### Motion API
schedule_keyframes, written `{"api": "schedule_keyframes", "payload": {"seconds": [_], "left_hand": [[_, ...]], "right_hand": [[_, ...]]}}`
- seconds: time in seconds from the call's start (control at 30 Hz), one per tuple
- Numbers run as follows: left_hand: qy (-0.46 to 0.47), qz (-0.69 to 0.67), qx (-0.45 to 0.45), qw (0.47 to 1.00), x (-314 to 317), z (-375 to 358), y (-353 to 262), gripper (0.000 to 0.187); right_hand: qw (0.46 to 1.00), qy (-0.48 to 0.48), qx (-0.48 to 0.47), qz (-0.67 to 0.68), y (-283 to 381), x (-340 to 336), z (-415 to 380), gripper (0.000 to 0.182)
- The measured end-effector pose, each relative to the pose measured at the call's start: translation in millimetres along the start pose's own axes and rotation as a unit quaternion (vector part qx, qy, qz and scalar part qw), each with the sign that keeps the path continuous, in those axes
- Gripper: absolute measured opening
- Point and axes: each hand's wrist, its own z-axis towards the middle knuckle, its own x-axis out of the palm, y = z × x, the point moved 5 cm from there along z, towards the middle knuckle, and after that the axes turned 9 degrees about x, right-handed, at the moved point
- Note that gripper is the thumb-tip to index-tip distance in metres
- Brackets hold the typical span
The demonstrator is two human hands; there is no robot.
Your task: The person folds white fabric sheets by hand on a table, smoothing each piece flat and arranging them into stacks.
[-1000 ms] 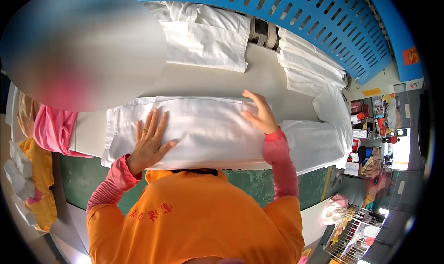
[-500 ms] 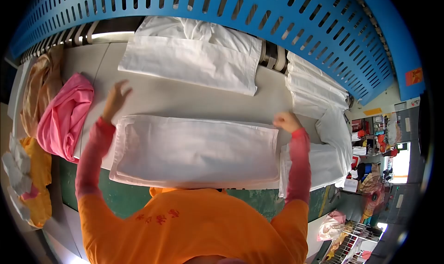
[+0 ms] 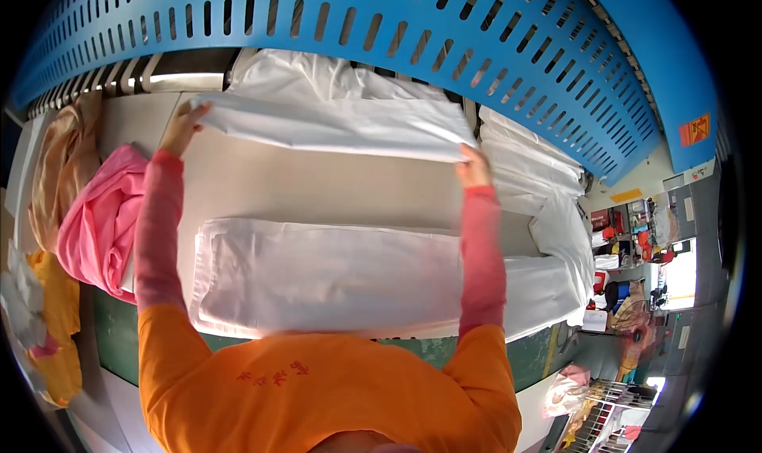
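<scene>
My left hand [image 3: 184,127] grips the left corner of a white cloth [image 3: 333,126], fingers closed over its edge. At the opposite front corner, my right hand [image 3: 474,167] pinches the same cloth. Its near edge is stretched between both hands, slightly raised off the table. The far part lies crumpled and runs in under the blue slotted guard [image 3: 349,26]. Nearer my body, a flat white folded cloth stack [image 3: 325,274] rests on the table, touched by neither hand.
A pink cloth [image 3: 103,219] and a beige cloth [image 3: 67,167] lie bunched at the table's left end. More white cloth [image 3: 548,286] drapes at the right. Shelves with goods [image 3: 635,239] and a wire rack [image 3: 603,413] stand further right. The table [image 3: 317,185] is light grey.
Both hands have moved forward from beside the folded stack and taken hold of the far cloth's near corners. That cloth's near edge has been lifted and pushed toward the guard.
</scene>
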Motion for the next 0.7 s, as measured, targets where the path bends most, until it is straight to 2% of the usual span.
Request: {"api": "schedule_keyframes", "payload": {"seconds": [0.03, 0.07, 0.13, 0.17, 0.2, 0.23, 0.27, 0.3, 0.37, 0.4, 0.43, 0.47, 0.53, 0.6, 0.67, 0.7], "left_hand": [[-0.019, 0.015, -0.014, 1.0, -7, -23, -22, 0.036], [-0.039, 0.025, -0.009, 0.999, 8, -68, -85, 0.035], [-0.029, 0.067, -0.085, 0.994, -4, -138, -108, 0.032], [0.016, 0.01, -0.081, 0.997, -15, -172, -92, 0.034], [0.16, 0.042, -0.124, 0.978, 0, -202, -125, 0.034], [0.207, 0.044, -0.149, 0.966, 1, -238, -105, 0.038], [0.256, 0.046, -0.183, 0.948, 2, -270, -86, 0.042], [0.249, 0.134, -0.157, 0.946, 6, -274, -85, 0.045], [0.228, 0.309, -0.096, 0.919, 19, -269, -95, 0.052], [0.225, 0.295, -0.097, 0.923, 33, -260, -99, 0.057], [0.243, 0.271, 0.007, 0.931, 45, -250, -85, 0.056], [0.272, 0.277, 0.112, 0.915, 69, -237, -93, 0.055], [0.333, 0.246, 0.063, 0.908, 95, -226, -70, 0.052], [0.402, 0.347, 0.03, 0.847, 103, -223, -58, 0.044], [0.476, 0.438, -0.028, 0.762, 101, -219, -51, 0.041], [0.5, 0.464, -0.026, 0.731, 92, -218, -39, 0.036]], "right_hand": [[0.999, 0.004, -0.04, -0.012, 19, -25, -15, 0.021], [0.995, -0.001, -0.088, -0.049, 47, -15, -74, 0.022], [0.981, -0.054, -0.087, -0.166, 66, -49, -150, 0.026], [0.959, -0.065, -0.064, -0.27, 68, -71, -185, 0.029], [0.95, -0.078, -0.021, -0.301, 60, -89, -218, 0.03], [0.939, -0.02, 0.087, -0.333, 49, -109, -243, 0.032], [0.87, 0.017, 0.137, -0.474, 17, -156, -265, 0.034], [0.873, 0.038, 0.137, -0.466, -8, -187, -267, 0.036], [0.891, 0.0, 0.137, -0.432, -24, -195, -261, 0.035], [0.901, -0.019, 0.134, -0.413, -31, -193, -254, 0.035], [0.906, -0.01, 0.064, -0.418, -34, -187, -239, 0.035], [0.907, -0.002, -0.007, -0.421, -32, -176, -224, 0.036], [0.879, 0.006, -0.084, -0.47, -30, -136, -207, 0.041], [0.856, 0.12, -0.134, -0.484, -41, -114, -193, 0.042], [0.808, 0.074, -0.065, -0.581, -41, -105, -197, 0.034], [0.778, 0.051, -0.028, -0.625, -42, -107, -200, 0.031]]}}
